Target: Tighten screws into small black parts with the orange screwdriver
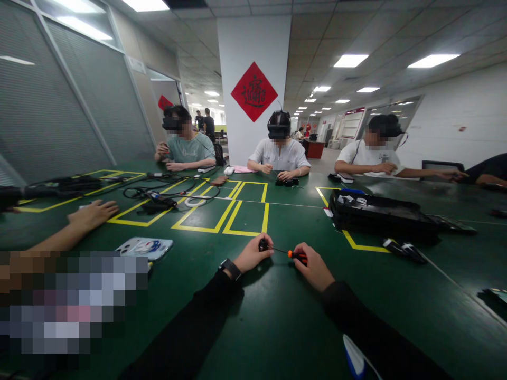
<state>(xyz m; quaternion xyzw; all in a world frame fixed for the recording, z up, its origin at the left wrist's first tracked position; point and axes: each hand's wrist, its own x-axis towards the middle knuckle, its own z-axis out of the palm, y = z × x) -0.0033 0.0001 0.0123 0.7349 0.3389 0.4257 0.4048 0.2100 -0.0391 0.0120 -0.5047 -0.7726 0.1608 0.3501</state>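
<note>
My left hand (251, 254), with a watch at the wrist, is closed around a small black part (263, 244) above the green table. What the part is, I cannot make out. In my right hand (316, 268) is a screwdriver (292, 254) with an orange and black handle, gripped between thumb and fingers. Its thin shaft points left to the black part, and the tip appears to reach it. Fingers cover some of the handle and of the part.
A phone in a patterned case (152, 248) lies left of my hands, near a co-worker's hand (94, 214). Black cables (158, 202) lie farther back. On the right are a long black tray (380, 224) and black connectors (404, 250). Several people sit around the table.
</note>
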